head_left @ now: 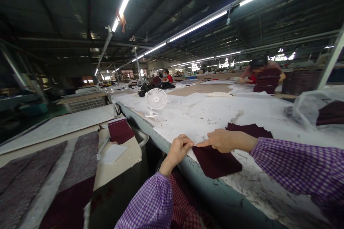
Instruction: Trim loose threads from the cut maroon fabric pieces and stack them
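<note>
A dark maroon fabric piece (pixel 217 162) lies at the near edge of the white-covered table (pixel 193 109), its lower part over the edge. My left hand (pixel 178 150) pinches the fabric's upper left corner between thumb and fingers. My right hand (pixel 221 140) lies over the fabric's top edge, index finger stretched out to the same corner and touching it; its other fingers are curled and what is under them is hidden. Just behind my right wrist lie more maroon pieces with jagged edges (pixel 251 130).
A small white fan (pixel 156 99) stands on the table ahead. Left, a lower table holds folded maroon fabric (pixel 120 130) and a white sheet (pixel 113 153). A plastic bag (pixel 309 110) lies at right. One person (pixel 262 73) bends over fabric at back right; another (pixel 167 76) is farther off.
</note>
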